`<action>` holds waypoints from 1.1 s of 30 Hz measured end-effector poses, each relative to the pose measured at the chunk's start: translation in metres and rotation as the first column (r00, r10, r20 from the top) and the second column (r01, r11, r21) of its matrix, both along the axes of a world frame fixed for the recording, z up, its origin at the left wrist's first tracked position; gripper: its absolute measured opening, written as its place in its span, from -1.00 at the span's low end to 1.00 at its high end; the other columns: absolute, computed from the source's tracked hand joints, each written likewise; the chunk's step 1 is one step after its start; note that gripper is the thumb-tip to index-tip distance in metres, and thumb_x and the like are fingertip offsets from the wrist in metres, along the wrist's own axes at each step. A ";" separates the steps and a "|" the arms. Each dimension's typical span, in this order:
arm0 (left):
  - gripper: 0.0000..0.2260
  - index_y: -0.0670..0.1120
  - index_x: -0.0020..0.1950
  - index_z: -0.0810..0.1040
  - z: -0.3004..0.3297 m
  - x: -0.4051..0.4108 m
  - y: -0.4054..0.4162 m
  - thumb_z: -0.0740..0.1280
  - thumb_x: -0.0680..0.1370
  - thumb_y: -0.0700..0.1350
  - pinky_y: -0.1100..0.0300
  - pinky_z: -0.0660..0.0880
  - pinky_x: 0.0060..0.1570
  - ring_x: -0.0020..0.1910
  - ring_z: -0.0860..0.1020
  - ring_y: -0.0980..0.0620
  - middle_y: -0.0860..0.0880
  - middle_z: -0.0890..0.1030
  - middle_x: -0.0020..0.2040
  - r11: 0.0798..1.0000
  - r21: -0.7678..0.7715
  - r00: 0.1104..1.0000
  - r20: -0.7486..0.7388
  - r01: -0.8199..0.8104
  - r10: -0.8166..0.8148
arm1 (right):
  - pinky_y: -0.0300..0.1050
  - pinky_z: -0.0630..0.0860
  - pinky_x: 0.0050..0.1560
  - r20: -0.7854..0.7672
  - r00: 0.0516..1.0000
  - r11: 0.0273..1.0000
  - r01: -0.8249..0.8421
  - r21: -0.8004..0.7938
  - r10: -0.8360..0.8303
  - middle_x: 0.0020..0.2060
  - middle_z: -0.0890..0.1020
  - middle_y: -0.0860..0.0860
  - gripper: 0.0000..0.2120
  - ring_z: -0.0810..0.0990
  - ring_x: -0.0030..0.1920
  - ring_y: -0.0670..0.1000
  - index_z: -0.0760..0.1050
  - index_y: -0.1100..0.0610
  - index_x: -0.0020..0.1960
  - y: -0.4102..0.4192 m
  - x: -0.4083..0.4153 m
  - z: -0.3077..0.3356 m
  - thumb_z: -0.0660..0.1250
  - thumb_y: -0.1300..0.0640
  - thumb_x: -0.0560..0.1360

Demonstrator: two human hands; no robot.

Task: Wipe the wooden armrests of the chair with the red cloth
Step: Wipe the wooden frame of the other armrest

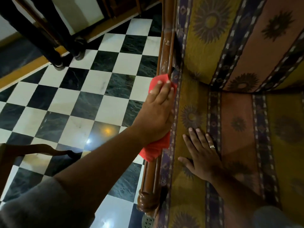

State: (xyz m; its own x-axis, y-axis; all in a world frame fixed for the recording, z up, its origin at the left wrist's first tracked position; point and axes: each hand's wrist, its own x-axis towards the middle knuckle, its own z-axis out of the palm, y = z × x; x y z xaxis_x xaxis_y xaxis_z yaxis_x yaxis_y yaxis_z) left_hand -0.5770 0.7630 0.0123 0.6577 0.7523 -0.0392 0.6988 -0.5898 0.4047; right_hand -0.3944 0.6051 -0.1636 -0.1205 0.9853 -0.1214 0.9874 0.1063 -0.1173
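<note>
The person leans over the chair, both arms reaching down from grey sleeves. The left hand [158,111] lies flat on the red cloth [158,145], fingers together and stretched along the wooden armrest [166,46], pressing the cloth onto the rail about midway along its length. One corner of the cloth pokes out past the fingertips, and a larger fold hangs out below the wrist, draped over the outer side of the rail. The armrest runs from a turned knob near the bottom of the view up and away toward the chair back — its bare stretch above the cloth shows pale scuffs or specks on the brown finish.

The right hand [202,158] holds nothing — it rests palm down on the seat cushion [238,129], fingers spread wide, a ring on one finger, just beside the armrest. The cushion and the backrest [230,38] wear the same striped fabric in mustard, rust and purple with dark sunburst motifs.

To the left of the chair spreads a black-and-white checkered floor [79,96], glossy with light reflections. Dark furniture legs [56,51] stand at the far edge of it.
</note>
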 end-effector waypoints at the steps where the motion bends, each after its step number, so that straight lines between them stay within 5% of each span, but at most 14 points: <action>1: -0.47 -0.19 0.60 0.08 0.001 0.000 0.005 0.09 0.68 -0.03 -0.15 -0.09 0.58 0.62 -0.15 -0.15 -0.15 0.02 0.64 0.999 0.020 0.998 -0.041 0.049 -0.049 | 0.27 0.06 0.55 -0.002 1.000 1.000 -0.005 -0.018 0.005 0.62 0.07 0.10 -0.16 -0.01 0.62 0.16 0.09 0.07 0.60 0.002 0.000 0.002 -0.03 -0.46 0.53; 5: -0.48 -0.16 0.60 0.10 0.002 0.006 0.023 0.05 0.67 0.00 -0.09 -0.17 0.59 0.62 -0.14 -0.11 -0.11 0.04 0.64 0.988 0.050 0.984 -0.114 0.144 -0.138 | 0.27 0.06 0.53 -0.011 0.998 0.997 -0.064 -0.045 0.064 0.61 0.12 0.12 -0.15 0.05 0.61 0.18 0.12 0.09 0.59 0.011 0.004 0.008 -0.05 -0.47 0.53; 9: -0.49 -0.18 0.58 0.18 -0.004 0.008 0.022 0.11 0.66 -0.03 -0.02 -0.16 0.58 0.62 -0.07 -0.10 -0.13 0.13 0.62 0.993 0.090 0.997 -0.019 0.076 -0.075 | 0.22 0.06 0.54 -0.025 0.979 0.980 -0.200 0.019 0.201 0.62 0.08 0.09 -0.13 0.04 0.61 0.15 0.09 0.11 0.60 0.072 0.028 0.007 -0.10 -0.48 0.53; 14: -0.46 -0.18 0.59 0.14 -0.007 0.012 0.021 0.10 0.64 -0.04 -0.03 -0.10 0.59 0.63 -0.08 -0.09 -0.13 0.07 0.63 0.999 0.041 0.999 0.038 -0.026 0.025 | 0.25 0.06 0.55 -0.033 0.996 0.990 -0.080 0.112 0.085 0.61 0.13 0.16 -0.08 0.05 0.61 0.19 0.10 0.17 0.59 0.152 0.037 -0.005 0.03 -0.49 0.50; 33: -0.43 -0.17 0.61 0.04 0.010 0.074 0.147 0.08 0.65 0.02 -0.01 -0.08 0.58 0.62 -0.06 -0.11 -0.17 0.04 0.64 0.985 0.135 0.986 -0.113 -0.109 0.124 | 0.21 0.02 0.57 0.022 0.998 0.998 -0.054 0.034 0.054 0.62 -0.01 0.13 -0.02 -0.07 0.62 0.13 0.02 0.17 0.61 0.145 0.032 0.011 -0.11 -0.53 0.47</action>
